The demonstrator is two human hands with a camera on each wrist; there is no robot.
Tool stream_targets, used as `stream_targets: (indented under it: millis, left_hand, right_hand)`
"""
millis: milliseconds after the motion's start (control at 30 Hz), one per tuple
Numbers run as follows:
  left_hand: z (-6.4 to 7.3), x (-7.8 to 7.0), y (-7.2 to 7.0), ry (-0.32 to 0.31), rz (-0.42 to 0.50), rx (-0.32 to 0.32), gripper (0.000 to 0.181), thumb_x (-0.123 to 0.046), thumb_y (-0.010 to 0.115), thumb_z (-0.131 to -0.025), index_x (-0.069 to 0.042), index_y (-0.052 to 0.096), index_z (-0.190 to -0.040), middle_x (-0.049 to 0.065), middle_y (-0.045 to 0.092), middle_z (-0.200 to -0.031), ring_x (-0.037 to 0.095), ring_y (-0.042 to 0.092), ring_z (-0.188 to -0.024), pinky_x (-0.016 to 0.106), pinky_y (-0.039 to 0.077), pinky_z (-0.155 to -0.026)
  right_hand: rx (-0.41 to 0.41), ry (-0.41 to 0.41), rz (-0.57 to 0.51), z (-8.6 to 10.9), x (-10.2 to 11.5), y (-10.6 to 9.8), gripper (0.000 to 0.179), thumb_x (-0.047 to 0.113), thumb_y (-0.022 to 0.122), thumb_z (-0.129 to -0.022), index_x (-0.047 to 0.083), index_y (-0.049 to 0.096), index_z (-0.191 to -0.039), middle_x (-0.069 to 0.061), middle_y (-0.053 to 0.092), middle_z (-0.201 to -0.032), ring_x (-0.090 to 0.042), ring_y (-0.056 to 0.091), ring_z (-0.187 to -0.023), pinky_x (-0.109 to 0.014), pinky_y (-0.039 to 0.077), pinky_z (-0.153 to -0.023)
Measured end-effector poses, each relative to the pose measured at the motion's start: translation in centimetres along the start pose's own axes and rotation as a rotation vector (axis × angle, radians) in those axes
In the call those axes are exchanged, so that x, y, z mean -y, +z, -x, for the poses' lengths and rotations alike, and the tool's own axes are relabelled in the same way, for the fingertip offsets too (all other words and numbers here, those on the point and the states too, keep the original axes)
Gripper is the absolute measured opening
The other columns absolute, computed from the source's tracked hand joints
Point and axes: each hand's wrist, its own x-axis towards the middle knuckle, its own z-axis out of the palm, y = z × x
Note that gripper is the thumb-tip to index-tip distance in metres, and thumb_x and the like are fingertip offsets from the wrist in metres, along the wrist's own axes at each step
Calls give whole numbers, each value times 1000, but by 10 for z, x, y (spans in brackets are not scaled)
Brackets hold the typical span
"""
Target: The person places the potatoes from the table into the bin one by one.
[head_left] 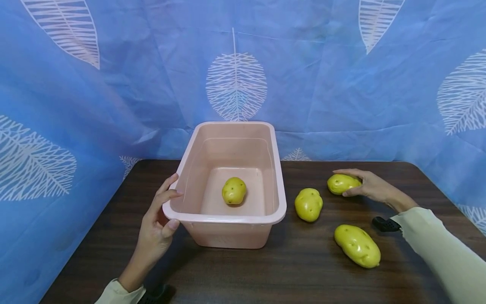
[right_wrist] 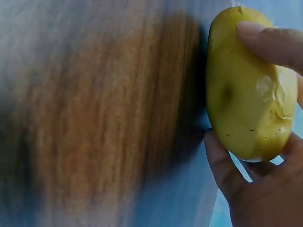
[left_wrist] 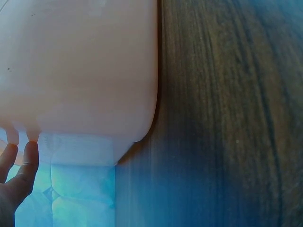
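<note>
A pink plastic basin stands on the table with one yellow potato lying on its floor. My left hand holds the basin's near left corner, thumb at the front rim and fingers along the left rim. In the left wrist view, two fingertips meet the basin's wall. At the right, my right hand grips another potato, thumb on one side and fingers on the other. That potato fills the grasp in the right wrist view, close to the tabletop.
Between the basin and my right hand lies a lumpy potato. A longer potato lies nearer me, in front of the right hand. Behind the dark wooden table hangs a blue cloth with white leaf prints.
</note>
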Motion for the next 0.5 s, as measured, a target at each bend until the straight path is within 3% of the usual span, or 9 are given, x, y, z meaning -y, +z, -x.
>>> stream_targets:
  millis: [67, 333, 500]
  left_hand:
    - [0, 1, 0, 15, 15, 2, 49, -10, 72, -94, 4, 53, -138, 13, 29, -170, 32, 33, -149, 23, 42, -112]
    - [-1, 0, 0, 3, -10, 3, 49, -12, 71, -95, 2, 53, -139, 11, 30, -170, 33, 33, -149, 26, 41, -111]
    - [0, 0, 1, 6, -5, -8, 50, -11, 71, -94, 3, 53, -139, 12, 30, -170, 33, 34, -148, 25, 41, -111]
  right_hand:
    - [4, -10, -1, 0, 1, 0, 74, 26, 77, -94, 6, 43, -158, -32, 30, -165, -54, 36, -143, -68, 43, -102]
    - [-7, -15, 1, 1, 3, 3, 72, 25, 76, -95, 7, 44, -158, -27, 41, -161, -43, 48, -136, -51, 51, -97]
    - [-41, -7, -2, 6, 4, 3, 70, 27, 76, -96, 12, 47, -157, -21, 51, -155, -12, 58, -120, -33, 53, -89]
